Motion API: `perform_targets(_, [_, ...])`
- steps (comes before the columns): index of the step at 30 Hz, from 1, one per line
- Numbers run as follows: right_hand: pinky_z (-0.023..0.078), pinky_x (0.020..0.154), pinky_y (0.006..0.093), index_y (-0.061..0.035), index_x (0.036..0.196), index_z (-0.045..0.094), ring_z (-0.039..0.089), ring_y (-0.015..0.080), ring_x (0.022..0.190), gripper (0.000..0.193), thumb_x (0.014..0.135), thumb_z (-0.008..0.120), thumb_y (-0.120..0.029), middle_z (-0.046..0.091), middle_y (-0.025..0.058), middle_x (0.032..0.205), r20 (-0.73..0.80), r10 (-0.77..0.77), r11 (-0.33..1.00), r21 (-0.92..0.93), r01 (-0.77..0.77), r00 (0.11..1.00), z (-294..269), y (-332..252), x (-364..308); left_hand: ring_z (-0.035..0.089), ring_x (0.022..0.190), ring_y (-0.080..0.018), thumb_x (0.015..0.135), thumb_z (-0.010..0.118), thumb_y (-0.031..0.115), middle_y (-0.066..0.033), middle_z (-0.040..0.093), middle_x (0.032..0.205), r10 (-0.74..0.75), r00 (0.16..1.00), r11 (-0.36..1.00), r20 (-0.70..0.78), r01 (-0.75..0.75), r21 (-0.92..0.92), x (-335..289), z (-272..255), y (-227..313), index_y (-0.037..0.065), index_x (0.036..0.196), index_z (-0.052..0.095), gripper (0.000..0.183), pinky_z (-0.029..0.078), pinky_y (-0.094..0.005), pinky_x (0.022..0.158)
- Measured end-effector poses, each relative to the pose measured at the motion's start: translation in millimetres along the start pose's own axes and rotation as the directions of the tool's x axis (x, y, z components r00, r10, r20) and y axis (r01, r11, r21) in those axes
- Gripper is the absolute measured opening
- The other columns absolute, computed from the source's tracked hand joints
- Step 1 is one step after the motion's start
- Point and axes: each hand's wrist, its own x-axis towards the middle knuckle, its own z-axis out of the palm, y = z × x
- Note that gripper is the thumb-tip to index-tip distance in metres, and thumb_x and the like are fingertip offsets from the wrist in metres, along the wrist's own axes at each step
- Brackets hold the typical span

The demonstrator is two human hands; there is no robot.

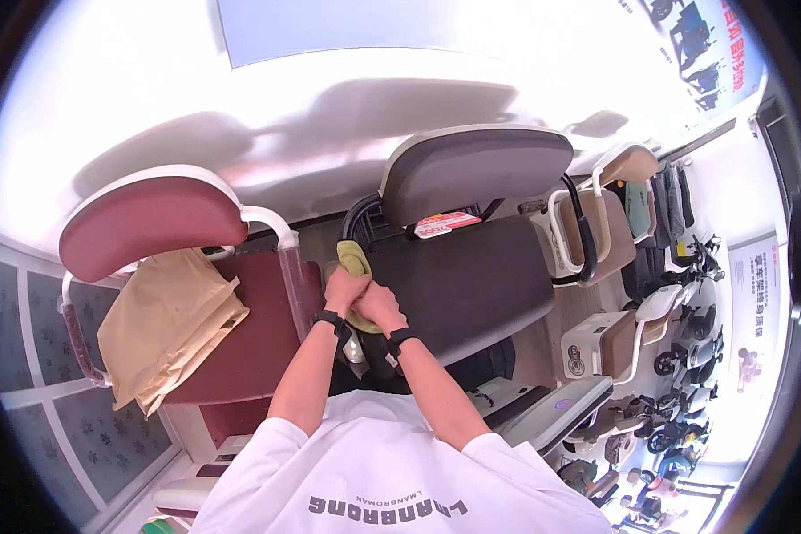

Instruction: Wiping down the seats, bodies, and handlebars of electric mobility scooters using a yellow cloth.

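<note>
A yellow-green cloth (pixel 353 256) is bunched in both hands, at the left edge of a dark grey vehicle seat (pixel 472 280). My left hand (pixel 345 289) is closed on the cloth, and one end of it sticks out above the fingers. Just beside it, touching, my right hand (pixel 380 306) closes on the lower part of the cloth. Part of the cloth is hidden under the fingers. Above the seat rises its padded grey backrest (pixel 481 169), with a black armrest (pixel 586 227) on the right. A red and white card (pixel 448 223) lies at the seat's back.
To the left stands a maroon seat (pixel 262 298) with a wrapped armrest (pixel 294 271); brown paper (pixel 173 325) lies on it. A brown-seated vehicle (pixel 607 231) is at the right, with several scooters (pixel 690 343) farther off. Behind the seats runs a white wall (pixel 311 107).
</note>
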Motion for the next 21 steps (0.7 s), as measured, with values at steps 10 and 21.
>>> perform_targets(10, [0.053, 0.099, 0.0462, -0.0016, 0.133, 0.058, 0.066, 0.0393, 0.118, 0.084, 0.070, 0.086, -0.050, 0.070, 0.0237, 0.123, 0.053, -0.217, 0.952, 0.233, 0.199, 0.975, 24, 90, -112, 0.069, 0.112, -0.0396, 0.069, 0.082, 0.031, -0.0248, 0.071, 0.116, 0.030, 0.993, 0.964, -0.115, -0.059, -0.261, -104, 61, -60, -0.001, 0.122, 0.062, 0.065, 0.055, -0.0456, 0.096])
perform_targets(21, [0.049, 0.107, 0.0447, 0.0021, 0.137, 0.053, 0.057, 0.0431, 0.127, 0.084, 0.073, 0.085, -0.042, 0.058, 0.0306, 0.135, 0.200, -0.449, 0.873, 0.307, 0.379, 0.871, 95, 225, -187, 0.067, 0.114, -0.0403, 0.073, 0.077, 0.015, -0.0231, 0.067, 0.119, 0.183, 0.943, 0.972, -0.278, -0.216, -0.094, -228, 125, -175, -0.002, 0.132, 0.046, 0.069, 0.054, -0.0456, 0.097])
